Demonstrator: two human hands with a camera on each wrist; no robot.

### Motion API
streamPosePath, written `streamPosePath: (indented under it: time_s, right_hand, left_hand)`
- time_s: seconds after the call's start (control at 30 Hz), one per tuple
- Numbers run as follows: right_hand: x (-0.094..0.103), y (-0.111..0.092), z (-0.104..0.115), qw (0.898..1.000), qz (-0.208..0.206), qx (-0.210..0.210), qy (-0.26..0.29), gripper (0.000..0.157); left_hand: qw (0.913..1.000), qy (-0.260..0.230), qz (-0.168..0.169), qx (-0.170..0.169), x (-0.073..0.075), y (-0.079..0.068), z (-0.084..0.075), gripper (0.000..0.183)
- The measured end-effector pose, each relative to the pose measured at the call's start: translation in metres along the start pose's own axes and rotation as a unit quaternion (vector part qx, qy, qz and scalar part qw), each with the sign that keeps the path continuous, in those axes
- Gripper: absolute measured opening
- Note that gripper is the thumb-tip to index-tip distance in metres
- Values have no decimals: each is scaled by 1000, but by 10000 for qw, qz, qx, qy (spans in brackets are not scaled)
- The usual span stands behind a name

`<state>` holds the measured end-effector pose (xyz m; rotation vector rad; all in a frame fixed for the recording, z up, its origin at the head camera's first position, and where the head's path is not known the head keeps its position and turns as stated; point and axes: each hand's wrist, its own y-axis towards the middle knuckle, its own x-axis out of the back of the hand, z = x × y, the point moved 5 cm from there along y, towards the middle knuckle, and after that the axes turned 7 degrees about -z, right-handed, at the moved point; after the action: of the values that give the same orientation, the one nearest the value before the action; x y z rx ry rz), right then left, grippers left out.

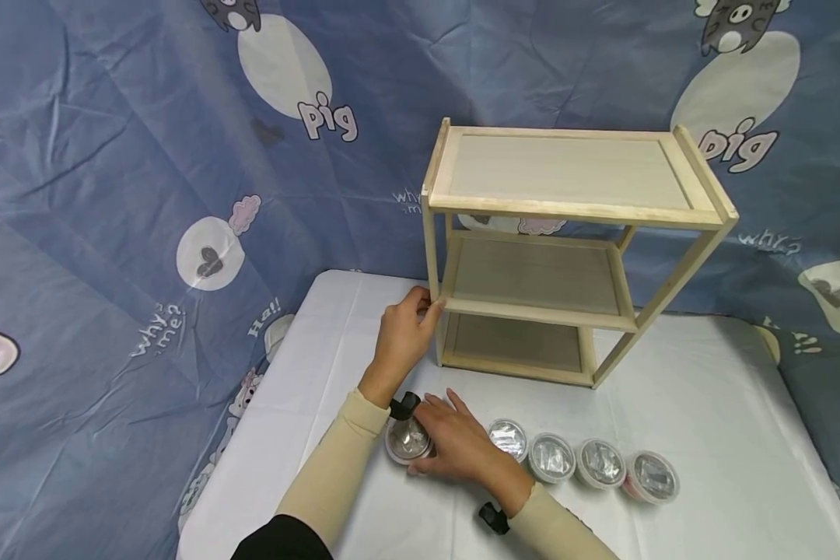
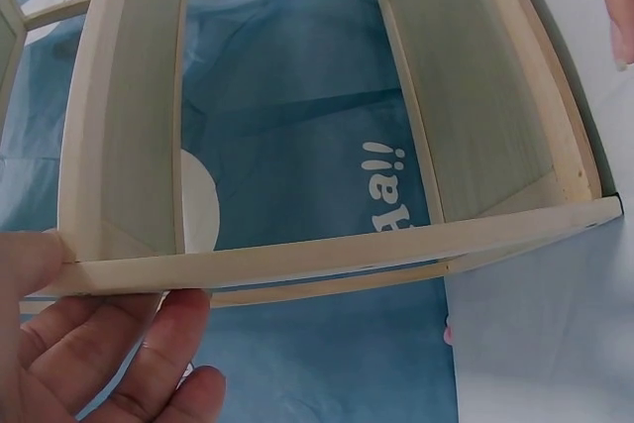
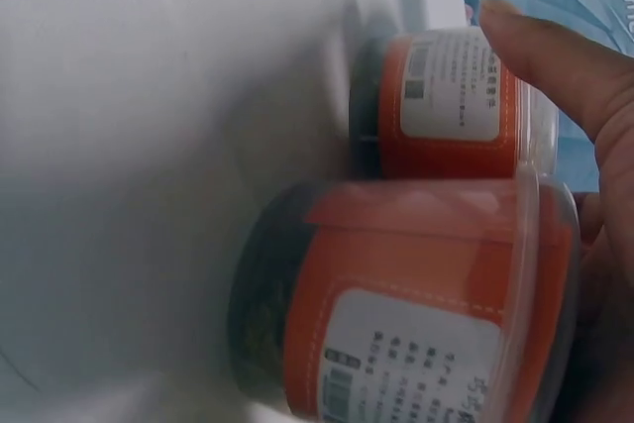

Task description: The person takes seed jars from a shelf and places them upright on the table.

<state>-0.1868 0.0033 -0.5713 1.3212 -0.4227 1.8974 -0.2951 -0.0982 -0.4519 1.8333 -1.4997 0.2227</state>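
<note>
A small wooden three-tier shelf (image 1: pixel 532 317) stands at the back of the table. My left hand (image 1: pixel 406 330) holds its left side at the middle tier; in the left wrist view the thumb (image 2: pixel 35 263) lies over the wooden rail (image 2: pixel 327 250) with the fingertips under it. My right hand (image 1: pixel 455 435) reaches low over a row of round lidded tubs, beside the leftmost tub (image 1: pixel 407 441), fingers extended and spread. In the right wrist view its thumb (image 3: pixel 545 56) overlaps the lid edge of an orange-labelled tub (image 3: pixel 446 96), and a second tub (image 3: pixel 426 284) is nearer the camera. The other fingers are mostly hidden.
Right of my right hand, several more tubs stand in a row, among them a clear-lidded tub (image 1: pixel 551 457) and the end tub (image 1: pixel 651 477). The table has a white cloth (image 1: pixel 728 435). A blue printed curtain (image 1: pixel 147 140) hangs behind and to the left.
</note>
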Motion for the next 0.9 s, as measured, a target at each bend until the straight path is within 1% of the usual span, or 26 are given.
streamPosePath:
  time_s: [0.07,0.17,0.27,0.33,0.5,0.63,0.77,0.83,0.9]
  right_hand:
    - [1,0,0,10000,-21,75,-11,75]
    - [4,0,0,9999,-70,148,-33,81]
    - [10,-1,-1,9999,-109,126,-21,90]
    - [16,-3,-4,9998,-165,67,78,94]
    - [39,-8,-11,9969,-537,-111,572,94]
    - [59,-19,-19,9927,-906,-324,727,94]
    - [79,-34,-29,9891,-1200,-503,687,95]
    - [88,-42,-34,9868,-1343,-590,687,96]
    - [96,-49,-39,9846,-1479,-670,646,97]
  left_hand:
    - [10000,-7,-9,-18,0,0,0,23]
    - [10000,-23,-27,-37,0,0,0,24]
    - [10000,-4,-18,-27,0,0,0,25]
    - [10000,61,-12,-24,0,0,0,25]
    - [9997,241,-69,-26,4,2,1,27]
    - [9989,447,-115,-74,9,1,4,30]
    - [9973,713,-130,-100,15,-6,9,39]
    - [9970,756,-130,-133,19,-11,11,46]
    - [9962,820,-111,-269,22,-17,11,52]
